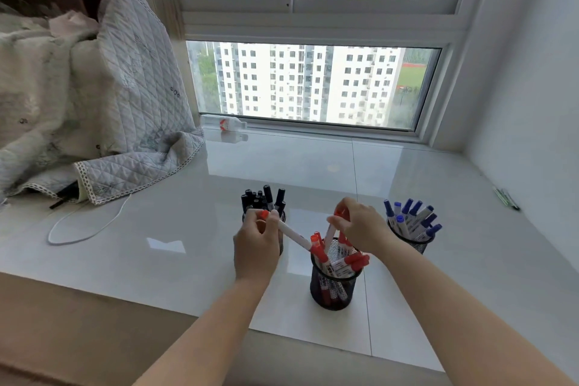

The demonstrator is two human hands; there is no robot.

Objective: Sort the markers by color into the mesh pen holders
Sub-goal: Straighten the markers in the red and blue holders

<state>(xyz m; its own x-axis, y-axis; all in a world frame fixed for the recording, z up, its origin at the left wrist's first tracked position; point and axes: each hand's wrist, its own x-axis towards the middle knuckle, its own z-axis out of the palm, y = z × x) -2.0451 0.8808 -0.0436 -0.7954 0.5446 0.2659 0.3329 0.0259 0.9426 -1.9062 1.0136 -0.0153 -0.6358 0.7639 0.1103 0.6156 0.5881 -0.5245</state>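
The left hand point(255, 243) is pinching a red-capped marker point(289, 232) near its upper end, the grip narrow around the barrel, which is slanting down to the right toward the middle mesh holder point(334, 287). The right hand point(360, 226) is holding a second red marker point(332, 230) by its cap, nearly upright, its lower end dipping into that same holder. Both forearms are reaching in from the bottom edge. Three mesh holders are standing on the glossy white desk point(175, 222): black markers point(264, 199) behind the left hand, red in the middle, blue markers point(410, 219) at the right. Open desk is lying to the left of the holders, and a quilt point(125, 110) is draping over its far left corner.
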